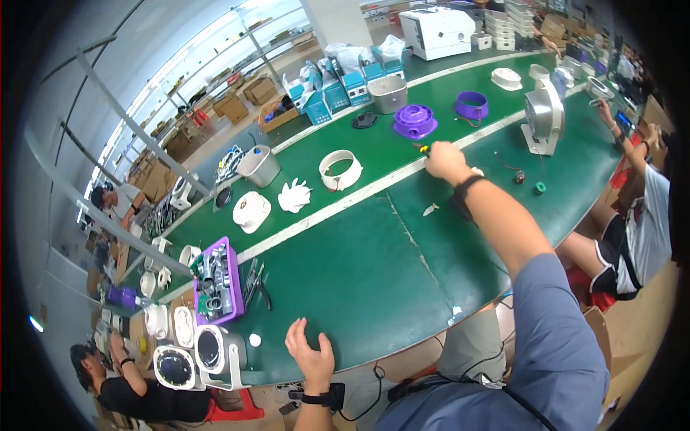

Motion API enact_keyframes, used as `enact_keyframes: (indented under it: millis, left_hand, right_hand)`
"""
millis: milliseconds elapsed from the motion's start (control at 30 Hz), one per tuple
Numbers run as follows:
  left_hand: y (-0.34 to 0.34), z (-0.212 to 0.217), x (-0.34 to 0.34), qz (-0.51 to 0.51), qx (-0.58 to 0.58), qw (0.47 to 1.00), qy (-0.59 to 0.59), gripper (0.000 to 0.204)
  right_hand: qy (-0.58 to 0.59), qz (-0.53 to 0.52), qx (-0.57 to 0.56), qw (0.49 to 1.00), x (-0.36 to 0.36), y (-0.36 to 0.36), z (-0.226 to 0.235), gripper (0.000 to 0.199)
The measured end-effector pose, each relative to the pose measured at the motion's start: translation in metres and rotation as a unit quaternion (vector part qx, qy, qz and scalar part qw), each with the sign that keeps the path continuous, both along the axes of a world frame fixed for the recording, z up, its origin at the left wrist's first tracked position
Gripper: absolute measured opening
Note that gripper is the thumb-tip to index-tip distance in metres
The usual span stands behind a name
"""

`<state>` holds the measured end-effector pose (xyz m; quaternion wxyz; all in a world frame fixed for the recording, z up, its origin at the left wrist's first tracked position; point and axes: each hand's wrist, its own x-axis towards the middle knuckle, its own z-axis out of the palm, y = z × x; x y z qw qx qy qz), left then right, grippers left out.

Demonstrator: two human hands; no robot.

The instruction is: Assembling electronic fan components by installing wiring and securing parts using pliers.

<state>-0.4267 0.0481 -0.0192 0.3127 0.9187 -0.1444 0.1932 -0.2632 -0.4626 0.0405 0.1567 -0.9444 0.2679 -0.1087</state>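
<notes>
The right hand [447,164] is closed in a fist, with a small yellow-and-black tool [424,149] in its grip; only part of the tool shows, projecting from the left side of the fist. The tool lies just beyond the pale strip [345,204] along the green counter [345,273], near the purple round housing [415,122], which stands beyond it and slightly left; contact between tool and counter cannot be determined. A purple ring [471,106] stands beyond the right hand, and a green spool [540,188] lies to its right. The left hand [313,355] is empty, its fingers spread and slightly curved, at the counter's near edge, well apart from the tool. Nearest to it is a small white cap [255,340], on its left; pliers [264,296] lie farther off, beside a purple bin [236,284] of parts.
</notes>
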Motion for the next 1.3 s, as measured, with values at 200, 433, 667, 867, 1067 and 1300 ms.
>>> enact_keyframes:
  millis: [200, 433, 667, 867, 1067, 1300]
  left_hand:
    - [0.006, -0.006, 0.005, -0.001, -0.01, 1.0, -0.003, 0.049]
    - [0.012, -0.005, 0.005, -0.024, -0.047, 0.997, -0.055, 0.034]
    - [0.013, 0.057, -0.104, -0.287, -0.33, 0.887, 0.15, 0.024]
    - [-0.007, 0.129, -0.196, -0.538, -0.415, 0.699, 0.222, 0.016]
    - [-0.006, 0.143, -0.211, -0.638, -0.381, 0.595, 0.306, 0.023]
    - [-0.018, 0.145, -0.212, -0.669, -0.36, 0.564, 0.323, 0.026]
  right_hand:
    - [-0.117, 0.22, 0.29, 0.924, -0.111, 0.1, -0.022, 0.048]
    - [-0.249, 0.24, 0.371, 0.862, -0.175, 0.162, -0.068, 0.05]
    - [-0.285, 0.237, 0.19, 0.909, -0.184, 0.169, -0.076, 0.048]
    - [-0.286, 0.254, 0.13, 0.915, -0.18, 0.173, -0.082, 0.052]
    - [-0.274, 0.248, 0.097, 0.924, -0.183, 0.167, -0.082, 0.055]
    - [-0.258, 0.25, 0.129, 0.924, -0.187, 0.17, -0.083, 0.056]
